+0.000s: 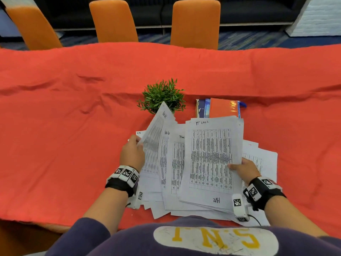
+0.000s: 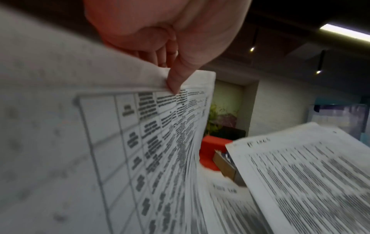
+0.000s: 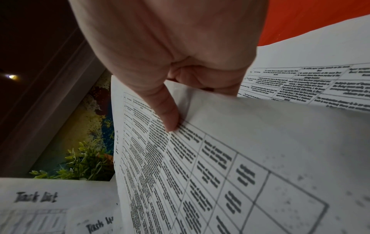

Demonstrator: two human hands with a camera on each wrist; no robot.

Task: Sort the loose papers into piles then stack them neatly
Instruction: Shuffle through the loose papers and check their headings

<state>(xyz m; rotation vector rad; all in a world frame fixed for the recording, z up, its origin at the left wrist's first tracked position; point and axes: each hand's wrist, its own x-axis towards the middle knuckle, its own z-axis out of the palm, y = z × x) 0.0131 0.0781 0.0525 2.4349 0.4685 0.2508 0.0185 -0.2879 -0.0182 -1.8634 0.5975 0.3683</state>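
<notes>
Loose printed sheets with tables lie fanned in a heap (image 1: 258,159) on the red tablecloth near the front edge. My left hand (image 1: 132,154) pinches the left edge of a sheet (image 1: 154,139) and lifts it, tilted up; its thumb (image 2: 178,79) lies on the printed side. My right hand (image 1: 243,169) grips the right edge of a thin bundle headed "IT LOGS" (image 1: 212,156), raised over the heap, with the thumb (image 3: 166,114) on top. Sheets headed "Task List" (image 3: 36,197) lie between the two held ones.
A small green potted plant (image 1: 163,97) stands just behind the papers. To its right lie an orange notebook (image 1: 224,108) and blue books (image 1: 202,108) with a blue pen. Orange chairs (image 1: 195,23) stand beyond the table's far edge. The red cloth (image 1: 64,126) spreads left and right.
</notes>
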